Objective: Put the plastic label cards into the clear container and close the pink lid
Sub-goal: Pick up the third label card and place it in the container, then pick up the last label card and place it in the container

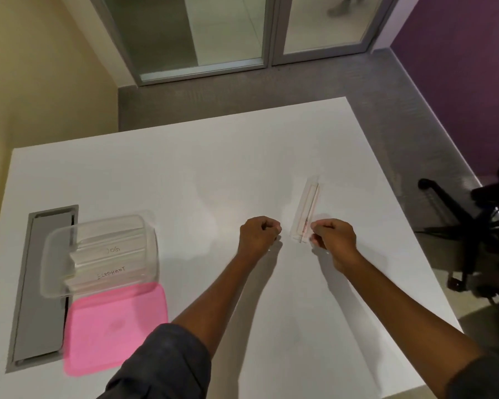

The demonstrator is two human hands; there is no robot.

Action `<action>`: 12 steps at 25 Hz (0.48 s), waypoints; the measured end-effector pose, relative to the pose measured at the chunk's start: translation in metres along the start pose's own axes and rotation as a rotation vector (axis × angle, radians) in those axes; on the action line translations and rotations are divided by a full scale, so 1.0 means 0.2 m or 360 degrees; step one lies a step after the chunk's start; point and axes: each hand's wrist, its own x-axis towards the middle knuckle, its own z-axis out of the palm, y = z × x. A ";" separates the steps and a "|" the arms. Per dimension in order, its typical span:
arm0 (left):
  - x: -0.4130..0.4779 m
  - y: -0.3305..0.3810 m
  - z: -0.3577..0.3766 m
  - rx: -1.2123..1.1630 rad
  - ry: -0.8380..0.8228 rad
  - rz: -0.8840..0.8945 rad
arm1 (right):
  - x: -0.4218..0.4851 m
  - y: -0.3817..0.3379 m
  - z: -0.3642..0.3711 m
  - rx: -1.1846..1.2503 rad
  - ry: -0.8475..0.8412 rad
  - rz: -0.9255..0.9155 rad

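A clear container [55, 254] stands at the left of the white table [213, 168]. Label cards [110, 263] lie inside it, two reading "DOG" and "ELEPHANT". The pink lid [116, 326] lies flat on the table just in front of the container. One clear plastic label card [306, 211] rests on the table at the right. My right hand [333, 240] is curled beside the card's near end, fingertips touching or nearly touching it. My left hand [258, 234] is a closed fist on the table just left of the card, with nothing seen in it.
A grey cable hatch [41, 312] is set into the table at the far left, partly under the container. A black office chair [478, 231] stands off the table's right edge. Glass doors [228, 33] lie beyond the far edge.
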 end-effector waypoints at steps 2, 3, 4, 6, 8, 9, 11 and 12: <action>0.04 0.02 0.12 0.0087 -0.0013 0.0017 | 0.05 0.02 0.02 -0.0058 -0.0027 0.0018; 0.06 0.02 0.17 0.0131 -0.0014 0.0025 | 0.07 0.02 0.03 -0.0073 -0.0047 0.0005; 0.08 0.03 0.21 0.0167 -0.0009 0.0034 | 0.08 0.02 0.04 -0.0068 -0.0070 -0.0013; 0.11 0.03 0.27 0.0236 0.0007 0.0058 | 0.10 0.03 0.07 -0.0004 -0.0109 -0.0010; 0.14 0.03 0.31 0.0286 0.0020 0.0084 | 0.11 0.04 0.08 0.0030 -0.0138 0.0023; 0.15 0.03 0.33 0.0300 0.0022 0.0087 | 0.12 0.05 0.09 0.0032 -0.0153 0.0032; 0.17 0.02 0.35 0.0317 0.0028 0.0070 | 0.13 0.06 0.09 0.0084 -0.0188 0.0054; 0.17 0.02 0.36 0.0325 0.0034 0.0062 | 0.13 0.06 0.10 0.0133 -0.0208 0.0075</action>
